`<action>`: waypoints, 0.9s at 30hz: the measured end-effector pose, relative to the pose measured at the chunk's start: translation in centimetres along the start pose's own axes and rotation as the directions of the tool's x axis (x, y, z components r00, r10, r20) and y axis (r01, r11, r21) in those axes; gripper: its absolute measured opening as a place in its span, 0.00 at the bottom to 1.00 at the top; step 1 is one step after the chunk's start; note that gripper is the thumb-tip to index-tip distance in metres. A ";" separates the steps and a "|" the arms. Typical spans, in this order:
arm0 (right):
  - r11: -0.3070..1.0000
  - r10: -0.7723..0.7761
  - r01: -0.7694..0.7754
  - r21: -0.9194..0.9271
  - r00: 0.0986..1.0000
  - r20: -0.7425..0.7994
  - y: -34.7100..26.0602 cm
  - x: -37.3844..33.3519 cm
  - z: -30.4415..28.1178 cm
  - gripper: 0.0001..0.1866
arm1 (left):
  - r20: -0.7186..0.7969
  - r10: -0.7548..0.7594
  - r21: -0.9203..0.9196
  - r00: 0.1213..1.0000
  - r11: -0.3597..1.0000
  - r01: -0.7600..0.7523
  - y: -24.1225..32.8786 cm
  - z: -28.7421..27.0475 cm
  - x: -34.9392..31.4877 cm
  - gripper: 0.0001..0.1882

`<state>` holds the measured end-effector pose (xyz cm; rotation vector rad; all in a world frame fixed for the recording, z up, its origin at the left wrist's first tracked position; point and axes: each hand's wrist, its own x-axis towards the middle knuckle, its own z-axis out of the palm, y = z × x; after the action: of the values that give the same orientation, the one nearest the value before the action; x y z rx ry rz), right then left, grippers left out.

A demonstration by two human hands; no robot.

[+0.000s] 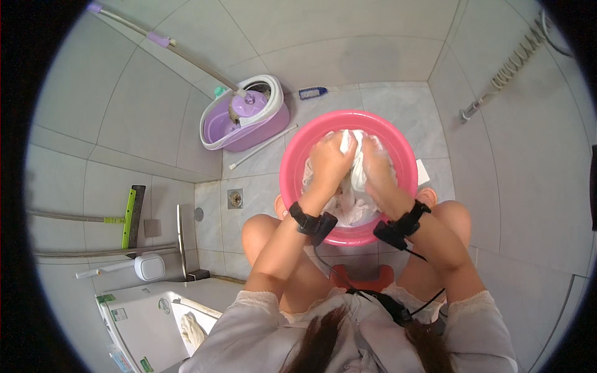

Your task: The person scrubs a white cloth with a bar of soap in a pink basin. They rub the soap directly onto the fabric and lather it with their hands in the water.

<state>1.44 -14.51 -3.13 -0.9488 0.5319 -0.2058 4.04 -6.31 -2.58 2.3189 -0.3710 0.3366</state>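
Note:
A round pink basin [290, 158] stands on the floor between my knees, with water and wet white cloth in it. My left hand [331, 160] is closed on the white cloth [357, 168] at the far half of the basin. Close beside it, my right hand [377, 163] grips the same cloth, and a bunched fold of it shows between the two hands. More of the cloth lies spread and wet toward the near side of the basin. Some fingertips are hidden in the folds. Both wrists wear black straps with small black boxes.
A purple mop bucket [258, 132] holding a mop [205, 67] stands at the far left. A blue brush [313, 92] lies by the back wall, a white rod [263, 147] beside the bucket. A floor drain [234, 199] and green squeegee [129, 219] are left; a coiled hose [516, 62] hangs right.

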 end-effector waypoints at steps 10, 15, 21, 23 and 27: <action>0.995 0.093 -0.093 0.044 0.996 0.001 0.9 0.9 -1.5 0.09 | -0.004 0.132 -0.001 0.991 0.991 -0.132 0.8 0.1 -1.0 0.11; 0.982 0.094 -0.119 0.143 0.981 0.169 4.0 3.2 -2.7 0.09 | 0.029 0.200 -0.038 0.979 0.979 -0.199 -1.3 1.3 0.2 0.13; 0.977 0.072 -0.112 0.182 0.974 0.213 2.2 4.5 -3.1 0.07 | -0.005 0.390 -0.102 0.921 0.916 -0.389 0.9 0.7 -1.8 0.15; 0.993 0.024 -0.036 0.109 0.994 0.106 3.7 3.5 -1.8 0.07 | 0.054 0.180 -0.064 0.982 0.982 -0.176 -0.6 0.6 -0.6 0.14; 0.991 0.110 -0.116 0.065 0.990 0.090 2.1 1.4 -1.0 0.08 | 0.024 0.077 -0.067 0.997 0.995 -0.075 -1.4 0.6 -1.1 0.13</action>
<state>1.97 -14.62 -5.76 -0.8529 0.4941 -0.0802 3.59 -5.56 -4.28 2.2504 -0.4772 0.3265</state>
